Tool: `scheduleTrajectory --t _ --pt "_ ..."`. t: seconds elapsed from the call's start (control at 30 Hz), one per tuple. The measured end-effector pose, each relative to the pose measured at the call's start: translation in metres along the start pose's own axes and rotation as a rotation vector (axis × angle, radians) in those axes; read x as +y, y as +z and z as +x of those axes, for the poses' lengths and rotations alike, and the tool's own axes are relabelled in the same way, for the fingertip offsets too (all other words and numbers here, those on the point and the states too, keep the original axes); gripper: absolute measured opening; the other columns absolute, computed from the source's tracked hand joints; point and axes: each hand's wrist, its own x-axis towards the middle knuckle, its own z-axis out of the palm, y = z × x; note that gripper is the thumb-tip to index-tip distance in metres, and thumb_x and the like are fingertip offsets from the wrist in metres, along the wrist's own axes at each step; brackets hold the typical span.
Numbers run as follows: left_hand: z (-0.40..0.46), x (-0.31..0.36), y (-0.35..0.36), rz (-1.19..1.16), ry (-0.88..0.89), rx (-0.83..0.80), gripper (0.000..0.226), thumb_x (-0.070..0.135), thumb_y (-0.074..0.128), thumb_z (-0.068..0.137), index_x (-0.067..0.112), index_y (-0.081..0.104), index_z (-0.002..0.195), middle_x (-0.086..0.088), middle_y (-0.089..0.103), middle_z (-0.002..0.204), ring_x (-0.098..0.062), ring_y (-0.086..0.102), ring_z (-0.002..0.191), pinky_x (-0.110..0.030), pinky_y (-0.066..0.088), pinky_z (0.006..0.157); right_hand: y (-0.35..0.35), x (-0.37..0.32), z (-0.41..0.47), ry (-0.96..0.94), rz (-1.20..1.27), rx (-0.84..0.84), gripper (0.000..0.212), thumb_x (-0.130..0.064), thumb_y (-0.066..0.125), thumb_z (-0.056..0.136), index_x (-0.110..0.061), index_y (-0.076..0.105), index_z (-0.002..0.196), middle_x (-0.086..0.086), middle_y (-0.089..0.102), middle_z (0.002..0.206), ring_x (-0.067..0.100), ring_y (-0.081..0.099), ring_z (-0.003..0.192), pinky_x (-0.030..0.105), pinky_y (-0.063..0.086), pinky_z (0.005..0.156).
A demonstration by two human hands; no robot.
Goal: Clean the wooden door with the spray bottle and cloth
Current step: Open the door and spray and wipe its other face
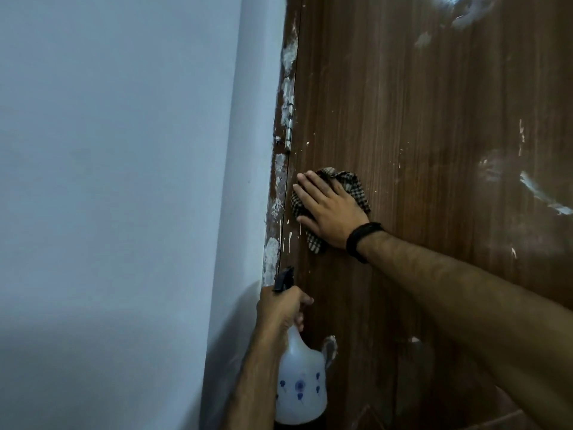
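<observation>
Against the lower left part of the wooden door (418,150), close to its hinged edge, a checked cloth (352,187) is pressed flat by the right hand (328,209), whose fingers are held straight and together, pointing up and to the left toward the door frame (279,187). The cloth is bunched under the palm, with folds showing above the knuckles and below the heel of the hand. A black band (361,240) is worn on the right wrist.

Below, the spray bottle (300,386) is gripped at its neck by the left hand (280,308), fingers curled round it. Its long axis is kept nearly upright, tilted slightly, and its black nozzle (283,279) is pointed up and toward the door's edge (the translucent white body is printed with small blue flowers).

White smears and flecks are seen on the door and along the frame, where a metal hinge (290,125) is fixed. A pale wall (124,181) is seen to the left.
</observation>
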Motion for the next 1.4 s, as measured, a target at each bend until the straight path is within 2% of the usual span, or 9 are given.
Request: scheduleTrajectory --t 0.27,0.37,0.43,0.57,0.7,0.93,1.07,1.23,1.4 --pt "0.008 -0.001 -0.009 -0.015 0.001 0.034 0.012 -0.003 0.069 0.072 0.007 0.063 0.074 -0.005 0.055 0.052 -0.016 0.043 0.041 -0.028 0.039 0.047 0.042 -0.032 -0.054 -0.203 -0.032 -0.024 0.069 -0.053 0.023 0.100 -0.013 0.032 0.156 0.009 0.024 0.164 0.025 0.018 0.153 0.049 0.029 0.118" --pt "0.007 0.000 -0.013 -0.024 0.007 0.033 0.012 -0.004 0.069 0.072 0.007 0.064 0.076 -0.006 0.056 0.053 -0.017 0.043 0.040 -0.028 0.039 0.045 0.051 -0.037 -0.066 -0.252 -0.037 -0.044 0.068 -0.053 0.025 0.100 -0.015 0.037 0.154 0.007 0.030 0.162 0.024 0.024 0.151 0.046 0.030 0.117" --pt "0.008 0.001 -0.015 -0.023 0.018 0.036 0.013 -0.004 0.069 0.074 0.007 0.064 0.078 -0.006 0.058 0.056 -0.016 0.044 0.040 -0.029 0.039 0.046 0.043 -0.034 -0.051 -0.230 -0.043 -0.025 0.067 -0.054 0.026 0.100 -0.016 0.037 0.155 0.006 0.029 0.163 0.023 0.022 0.152 0.046 0.028 0.118" --pt "0.010 -0.001 -0.017 0.009 0.010 0.047 0.012 -0.002 0.070 0.075 0.007 0.064 0.079 -0.005 0.058 0.056 -0.014 0.045 0.041 -0.028 0.042 0.048 0.014 -0.021 0.006 -0.073 0.021 -0.011 0.068 -0.053 0.027 0.105 -0.017 0.011 0.161 0.004 0.001 0.168 0.023 -0.004 0.155 0.048 0.008 0.125" --pt "0.012 -0.002 -0.017 0.034 -0.002 0.046 0.011 0.000 0.070 0.075 0.004 0.065 0.083 -0.004 0.055 0.055 -0.013 0.045 0.040 -0.028 0.042 0.046 0.013 -0.027 0.023 -0.041 0.024 0.003 0.068 -0.051 0.027 0.106 -0.016 0.007 0.161 0.005 -0.002 0.169 0.022 -0.007 0.155 0.048 0.002 0.124" --pt "0.013 -0.003 -0.018 0.019 -0.004 0.080 0.010 0.000 0.067 0.073 0.004 0.068 0.083 -0.006 0.059 0.055 -0.016 0.046 0.040 -0.029 0.042 0.048 0.045 -0.076 -0.034 -0.328 -0.021 -0.146 0.070 -0.047 0.025 0.102 -0.014 0.003 0.160 0.008 -0.007 0.167 0.025 -0.010 0.154 0.047 -0.006 0.122" --pt "0.009 -0.001 -0.016 0.031 -0.017 0.074 0.014 0.001 0.067 0.074 0.003 0.069 0.088 -0.007 0.059 0.055 -0.018 0.048 0.041 -0.029 0.043 0.048 0.047 -0.086 -0.050 -0.390 -0.062 -0.215 0.074 -0.037 0.040 0.103 -0.015 0.000 0.161 0.007 -0.014 0.166 0.024 -0.014 0.153 0.042 -0.008 0.121" --pt "0.007 -0.003 -0.014 0.037 0.019 0.047 0.018 0.000 0.069 0.077 0.009 0.065 0.092 -0.005 0.060 0.065 -0.014 0.048 0.048 -0.029 0.044 0.049 0.024 -0.052 0.008 -0.136 0.023 -0.092 0.070 -0.053 0.026 0.105 -0.021 -0.002 0.161 0.003 -0.010 0.168 0.020 -0.012 0.154 0.044 -0.002 0.124" --pt "0.013 -0.003 -0.015 0.025 0.027 0.041 0.023 0.001 0.070 0.081 0.014 0.062 0.098 -0.006 0.062 0.078 -0.013 0.050 0.056 -0.027 0.046 0.051 0.000 -0.024 0.041 0.008 0.029 -0.019 0.069 -0.052 0.027 0.106 -0.018 0.004 0.161 0.003 -0.006 0.168 0.021 -0.010 0.155 0.044 -0.005 0.123"
